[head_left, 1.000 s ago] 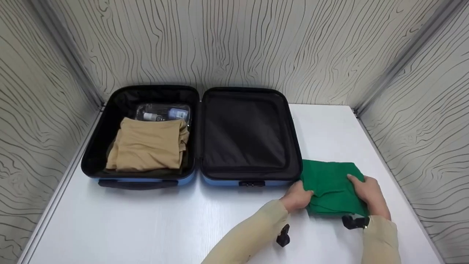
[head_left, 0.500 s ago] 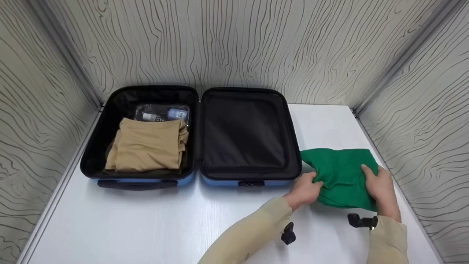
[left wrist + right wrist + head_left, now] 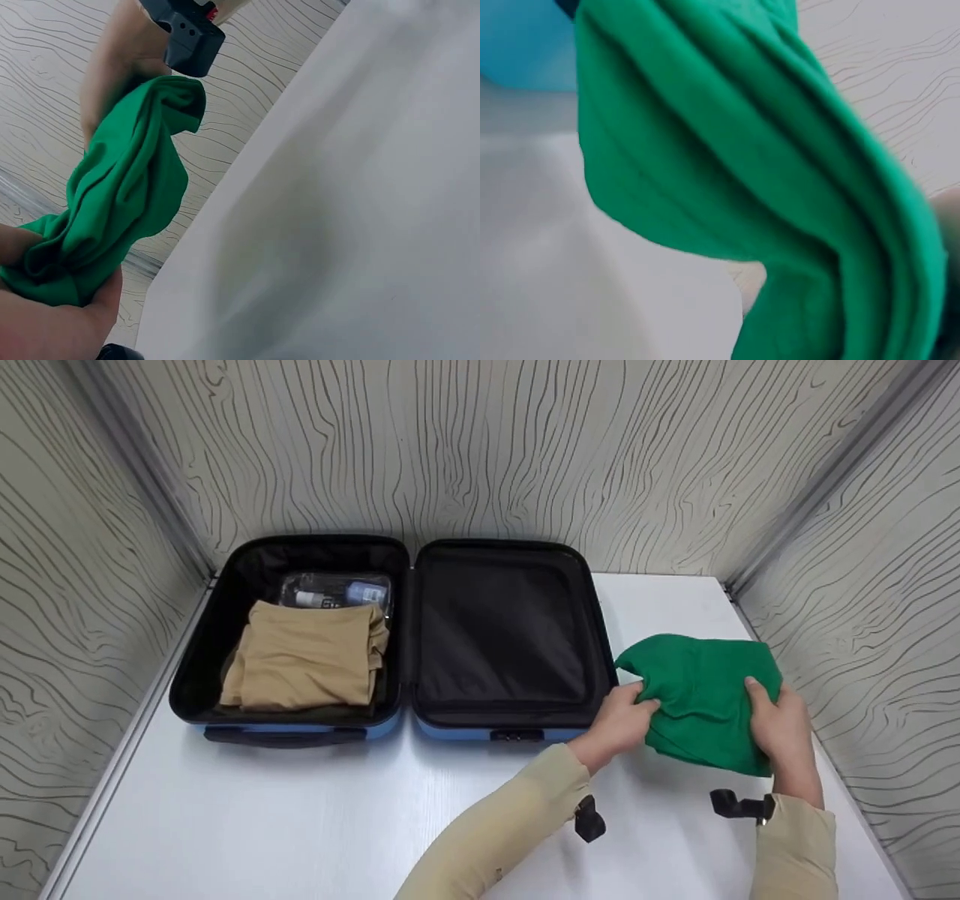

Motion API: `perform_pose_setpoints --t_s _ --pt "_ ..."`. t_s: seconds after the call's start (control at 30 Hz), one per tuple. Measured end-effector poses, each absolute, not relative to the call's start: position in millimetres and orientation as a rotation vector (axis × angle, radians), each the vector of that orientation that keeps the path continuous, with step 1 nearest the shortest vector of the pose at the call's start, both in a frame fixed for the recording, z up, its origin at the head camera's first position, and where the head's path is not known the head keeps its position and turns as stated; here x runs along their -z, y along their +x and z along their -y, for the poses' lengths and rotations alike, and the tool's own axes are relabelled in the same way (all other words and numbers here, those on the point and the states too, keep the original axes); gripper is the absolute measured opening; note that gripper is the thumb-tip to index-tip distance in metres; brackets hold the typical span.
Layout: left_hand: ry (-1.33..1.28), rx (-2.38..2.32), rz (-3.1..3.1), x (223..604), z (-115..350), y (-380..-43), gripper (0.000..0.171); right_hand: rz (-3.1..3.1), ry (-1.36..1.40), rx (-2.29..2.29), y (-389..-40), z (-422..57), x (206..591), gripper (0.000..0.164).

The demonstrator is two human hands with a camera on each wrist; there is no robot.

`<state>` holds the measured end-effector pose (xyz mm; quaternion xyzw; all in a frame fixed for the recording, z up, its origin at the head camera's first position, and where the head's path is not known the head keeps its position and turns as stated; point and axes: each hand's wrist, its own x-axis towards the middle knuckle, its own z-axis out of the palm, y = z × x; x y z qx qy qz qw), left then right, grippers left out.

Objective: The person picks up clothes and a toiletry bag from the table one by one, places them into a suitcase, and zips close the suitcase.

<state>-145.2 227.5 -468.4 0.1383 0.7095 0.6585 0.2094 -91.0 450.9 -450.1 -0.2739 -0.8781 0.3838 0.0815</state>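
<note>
Both hands hold a folded green cloth garment [image 3: 705, 697] above the table, right of the suitcase. At its left edge my left hand [image 3: 622, 716] pinches the fabric, bunching it into creases. My right hand [image 3: 784, 727] grips the right edge, thumb on top and the other fingers hidden beneath. In the left wrist view the green garment [image 3: 124, 187] hangs in layered folds, clear of the table. The right wrist view is mostly filled by the layers of the garment [image 3: 727, 150]; little of the right hand shows there.
An open blue suitcase [image 3: 401, 731] with black lining lies on the white table [image 3: 300, 825]. Its left half holds a folded tan garment [image 3: 307, 656] and a clear pouch [image 3: 334, 591] with small bottles. The right half's lining panel [image 3: 502, 630] lies flat. Patterned walls enclose the table.
The green garment has been lifted off the table and carried away from me, slightly rightward, by both hands. The suitcase and its contents have stayed in place.
</note>
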Motion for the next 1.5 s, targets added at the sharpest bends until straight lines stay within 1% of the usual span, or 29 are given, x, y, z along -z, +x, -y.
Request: perform_pose_setpoints --t_s 0.23,0.43,0.53,0.7,1.03,1.33,1.5 --pt "0.312 -1.935 -1.93 454.5 -221.1 -155.8 0.01 2.613 -0.75 -1.157 -100.6 -441.6 442.6 0.052" --pt "0.22 -1.998 -1.856 446.2 -214.3 -162.5 0.009 2.603 -0.705 -1.146 -109.5 -433.9 436.7 0.048" --pt "0.206 -2.031 -1.831 445.5 -210.8 -166.3 0.011 2.604 -0.682 -1.133 -114.6 -430.0 434.5 0.048" --pt "0.193 -2.086 -1.805 447.1 -203.7 -174.4 0.023 2.595 -0.594 -1.108 -124.1 -422.6 431.3 0.047" --pt "0.146 -2.078 -1.846 443.5 -188.7 -193.4 0.027 2.582 -0.491 -1.066 -144.2 -406.8 426.3 0.046" --pt "0.178 -2.076 -1.872 439.9 -171.0 -207.4 0.022 2.596 -0.431 -1.053 -160.7 -393.3 417.6 0.046" --pt "0.158 -2.091 -1.871 435.1 -158.0 -214.6 0.023 2.567 -0.396 -1.089 -167.1 -380.4 414.9 0.048"
